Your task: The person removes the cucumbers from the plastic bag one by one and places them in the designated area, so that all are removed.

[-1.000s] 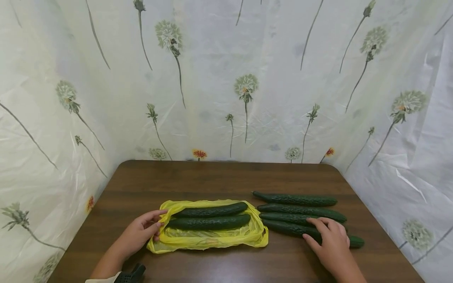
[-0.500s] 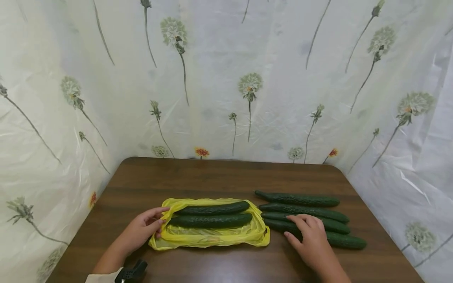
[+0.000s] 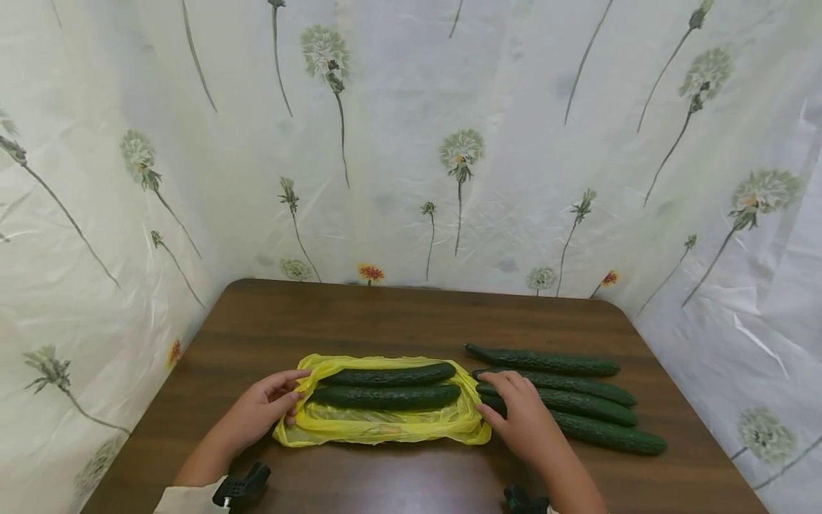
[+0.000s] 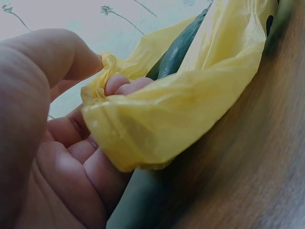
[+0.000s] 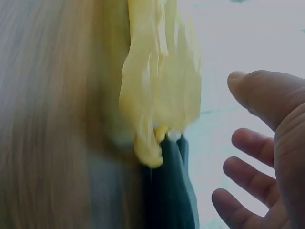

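Observation:
A yellow plastic bag (image 3: 385,432) lies on the table with its mouth spread wide, and two cucumbers (image 3: 385,397) lie side by side inside it. My left hand (image 3: 260,410) grips the bag's left edge; the left wrist view shows the crumpled film (image 4: 143,119) between thumb and fingers. Near the bag's right end, my right hand (image 3: 523,417) hovers over the tips of the loose cucumbers (image 3: 597,407). Its fingers are spread, and in the right wrist view they stand apart from the bag (image 5: 164,81) with nothing held.
Several loose cucumbers lie in a row right of the bag, the farthest cucumber (image 3: 546,360) toward the back. The brown wooden table (image 3: 359,314) has rounded far corners. A flower-printed curtain (image 3: 385,157) hangs behind it and along both sides.
My right hand has moved left, from over the middle of the loose cucumbers to the bag's right end. My left hand keeps its grip on the bag edge. The head view has shifted slightly.

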Motion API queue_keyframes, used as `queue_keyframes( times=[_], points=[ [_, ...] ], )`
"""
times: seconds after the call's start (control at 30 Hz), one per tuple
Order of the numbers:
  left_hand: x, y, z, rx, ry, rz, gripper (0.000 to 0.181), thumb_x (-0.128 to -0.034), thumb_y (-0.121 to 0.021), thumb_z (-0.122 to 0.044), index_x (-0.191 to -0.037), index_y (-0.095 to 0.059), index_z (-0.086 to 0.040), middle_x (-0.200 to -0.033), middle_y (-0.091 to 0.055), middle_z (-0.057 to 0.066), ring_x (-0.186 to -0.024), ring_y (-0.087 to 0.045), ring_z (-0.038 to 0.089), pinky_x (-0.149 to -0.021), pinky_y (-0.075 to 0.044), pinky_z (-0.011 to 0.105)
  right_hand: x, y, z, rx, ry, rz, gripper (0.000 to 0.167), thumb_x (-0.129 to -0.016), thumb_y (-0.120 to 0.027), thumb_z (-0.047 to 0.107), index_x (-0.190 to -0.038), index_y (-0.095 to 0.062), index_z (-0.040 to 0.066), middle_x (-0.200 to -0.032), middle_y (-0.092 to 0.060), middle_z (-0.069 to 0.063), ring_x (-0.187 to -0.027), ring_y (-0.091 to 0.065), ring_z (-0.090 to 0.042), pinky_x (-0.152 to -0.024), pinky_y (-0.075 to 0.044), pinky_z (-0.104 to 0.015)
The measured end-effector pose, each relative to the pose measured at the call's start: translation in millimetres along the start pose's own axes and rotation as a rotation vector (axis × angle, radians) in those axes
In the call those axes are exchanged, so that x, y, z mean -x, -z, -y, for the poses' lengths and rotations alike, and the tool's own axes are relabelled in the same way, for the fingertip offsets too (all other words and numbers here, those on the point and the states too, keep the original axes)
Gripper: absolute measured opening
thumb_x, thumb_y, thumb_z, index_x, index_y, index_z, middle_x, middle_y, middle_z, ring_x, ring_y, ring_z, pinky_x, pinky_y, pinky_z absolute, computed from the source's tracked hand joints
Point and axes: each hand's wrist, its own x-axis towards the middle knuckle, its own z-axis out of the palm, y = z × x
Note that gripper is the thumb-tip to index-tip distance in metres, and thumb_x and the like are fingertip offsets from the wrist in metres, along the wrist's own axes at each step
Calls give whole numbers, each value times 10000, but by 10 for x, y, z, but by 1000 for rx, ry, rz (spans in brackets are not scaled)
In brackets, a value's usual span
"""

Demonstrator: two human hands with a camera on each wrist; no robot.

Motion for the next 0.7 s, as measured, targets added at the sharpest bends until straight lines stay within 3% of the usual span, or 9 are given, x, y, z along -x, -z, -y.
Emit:
queue_keyframes(
  times=[0.37,0.7],
  points=[
    [11,28,14,4,19,7,486,-1103,-550,-143,-1552,-449,12,-1183,-479,227,-876,-639,225,-750,-623,336,-190,-211,256,-86,9,32,504,-955,-800,269,-1423,-639,173,-1337,-614,-58,-1210,-593,-264,-965,-544,-513],
    [-15,3,2,14,-3,25,504,-1103,-555,-156,-1560,-435,19,-1171,-480,229,-855,-635,207,-751,-622,331,-327,-304,426,-67,17,32,525,-929,-825,293,-1412,-640,209,-1308,-611,-31,-1218,-587,-282,-977,-547,-523]
  ],
)
